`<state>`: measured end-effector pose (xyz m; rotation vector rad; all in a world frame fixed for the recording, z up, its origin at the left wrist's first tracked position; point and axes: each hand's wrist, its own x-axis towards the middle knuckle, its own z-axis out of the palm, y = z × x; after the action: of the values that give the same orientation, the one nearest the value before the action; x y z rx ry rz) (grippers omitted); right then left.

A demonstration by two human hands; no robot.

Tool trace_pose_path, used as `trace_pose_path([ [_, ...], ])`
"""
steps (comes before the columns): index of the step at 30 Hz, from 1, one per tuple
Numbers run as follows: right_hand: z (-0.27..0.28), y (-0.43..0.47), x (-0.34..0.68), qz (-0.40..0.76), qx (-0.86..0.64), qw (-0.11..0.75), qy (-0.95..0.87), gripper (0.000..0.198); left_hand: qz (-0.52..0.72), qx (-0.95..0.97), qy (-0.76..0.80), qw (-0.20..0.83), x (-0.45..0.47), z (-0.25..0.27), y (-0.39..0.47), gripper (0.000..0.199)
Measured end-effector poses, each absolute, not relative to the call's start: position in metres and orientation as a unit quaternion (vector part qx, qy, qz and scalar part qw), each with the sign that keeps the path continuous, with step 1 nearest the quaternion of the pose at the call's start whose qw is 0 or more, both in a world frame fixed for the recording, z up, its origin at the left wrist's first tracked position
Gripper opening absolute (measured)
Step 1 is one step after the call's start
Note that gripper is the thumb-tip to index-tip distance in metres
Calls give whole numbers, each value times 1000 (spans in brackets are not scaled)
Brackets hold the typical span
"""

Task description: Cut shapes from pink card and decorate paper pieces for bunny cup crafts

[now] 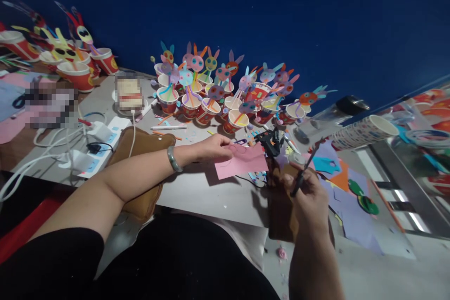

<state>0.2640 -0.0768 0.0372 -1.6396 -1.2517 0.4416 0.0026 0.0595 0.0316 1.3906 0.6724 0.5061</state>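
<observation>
A sheet of pink paper (242,165) with drawn curved outlines hangs over the table, pinched at its upper left by my left hand (215,148). To the right, my right hand (309,188) is closed around dark-handled scissors (305,171), blades pointing up and away from the paper. The scissors do not touch the sheet. Behind the paper lies a black tool (271,140), perhaps a glue gun, among small paper scraps. Several paper cups (207,113) carrying colourful rabbit-faced paper figures stand at the back of the table.
A power strip (105,143) with white cables and a brown cushion (140,197) lie at left. More red cups (75,75) stand far left. At right are a stack of paper cups (365,132), a clear bottle (330,115) and purple paper (355,215).
</observation>
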Motion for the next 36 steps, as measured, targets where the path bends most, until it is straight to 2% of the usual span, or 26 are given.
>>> trace_pose_path([
  [5,39,-77,235,305,-620,543,-478,32,205,685,282,640,3,31,61,8],
  [10,35,-69,207,327,-605,532,-494,39,199,691,262,644,6,32,61,11],
  [15,35,-59,204,245,-610,614,-436,36,304,564,254,724,7,38,59,49],
  [17,36,-55,203,227,-604,649,-404,34,322,516,221,763,7,40,55,57],
  [26,33,-42,194,234,-554,694,-396,35,267,547,244,755,9,34,44,39],
  [31,34,-41,194,226,-562,693,-390,39,268,581,276,717,9,35,46,43],
  [36,28,-47,195,202,-583,670,-413,26,302,568,293,708,9,37,45,42],
])
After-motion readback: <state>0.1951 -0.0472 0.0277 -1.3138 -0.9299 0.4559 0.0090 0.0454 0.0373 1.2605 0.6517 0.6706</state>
